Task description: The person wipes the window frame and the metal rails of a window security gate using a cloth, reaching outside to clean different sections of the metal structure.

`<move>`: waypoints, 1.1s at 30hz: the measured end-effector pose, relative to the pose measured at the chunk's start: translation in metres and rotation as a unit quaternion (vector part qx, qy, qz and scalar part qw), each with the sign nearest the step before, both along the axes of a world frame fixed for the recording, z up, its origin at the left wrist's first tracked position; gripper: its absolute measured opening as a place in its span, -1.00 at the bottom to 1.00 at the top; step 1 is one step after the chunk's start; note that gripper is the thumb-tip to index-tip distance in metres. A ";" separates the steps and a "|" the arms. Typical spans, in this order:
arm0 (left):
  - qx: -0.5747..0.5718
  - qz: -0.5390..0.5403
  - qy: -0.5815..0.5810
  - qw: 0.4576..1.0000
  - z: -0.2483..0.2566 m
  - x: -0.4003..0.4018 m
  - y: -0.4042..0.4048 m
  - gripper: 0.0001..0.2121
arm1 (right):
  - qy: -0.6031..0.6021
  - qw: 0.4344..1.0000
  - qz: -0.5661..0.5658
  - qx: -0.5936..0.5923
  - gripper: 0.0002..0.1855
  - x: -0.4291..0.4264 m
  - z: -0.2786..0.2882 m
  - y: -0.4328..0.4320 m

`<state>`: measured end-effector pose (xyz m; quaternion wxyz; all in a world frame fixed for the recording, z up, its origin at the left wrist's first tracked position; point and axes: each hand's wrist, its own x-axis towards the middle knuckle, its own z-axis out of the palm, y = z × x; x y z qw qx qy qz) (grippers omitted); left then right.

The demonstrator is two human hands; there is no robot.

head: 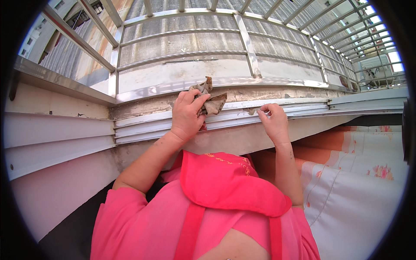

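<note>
A crumpled, dirty grey-brown cloth [213, 103] is in my left hand [188, 110], whose fingers close on it over the white window track [143, 128]. A bit of something reddish shows under the heel of that hand. Farther right, my right hand [274, 122] is at the same track, thumb and forefinger brought together beside a small greyish-brown scrap [251, 111]. Whether the fingertips pinch the scrap cannot be told. Dirt marks the grooves of the track between my hands.
Beyond the track run a worn sill ledge [146, 103] and a metal window grille [253, 58] with twisted bars, a corrugated roof [182, 42] behind it. The white side frame [58, 130] stands at left. A floral curtain [351, 182] hangs at right.
</note>
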<state>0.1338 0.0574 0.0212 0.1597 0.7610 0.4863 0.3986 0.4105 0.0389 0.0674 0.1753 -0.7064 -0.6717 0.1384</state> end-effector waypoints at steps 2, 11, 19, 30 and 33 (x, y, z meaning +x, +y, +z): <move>-0.002 -0.003 0.007 1.000 0.001 0.001 0.000 -0.48 | -0.004 0.999 -0.038 -0.013 -0.76 -0.004 -0.010 -0.010; 0.002 -0.009 0.022 1.000 0.003 -0.001 0.000 -0.48 | -0.107 0.986 -0.130 0.001 -0.67 -0.041 -0.031 -0.004; -0.006 -0.015 0.013 1.000 0.003 0.000 0.001 -0.49 | -0.110 0.983 -0.145 -0.005 -0.75 -0.035 -0.033 -0.001; -0.011 -0.014 0.000 1.000 0.000 -0.001 0.001 -0.49 | -0.020 0.995 -0.099 0.015 -0.82 -0.015 -0.025 -0.001; 0.005 -0.004 0.017 1.000 -0.001 -0.001 0.002 -0.52 | 0.014 0.994 -0.113 0.001 -0.81 -0.004 -0.006 0.009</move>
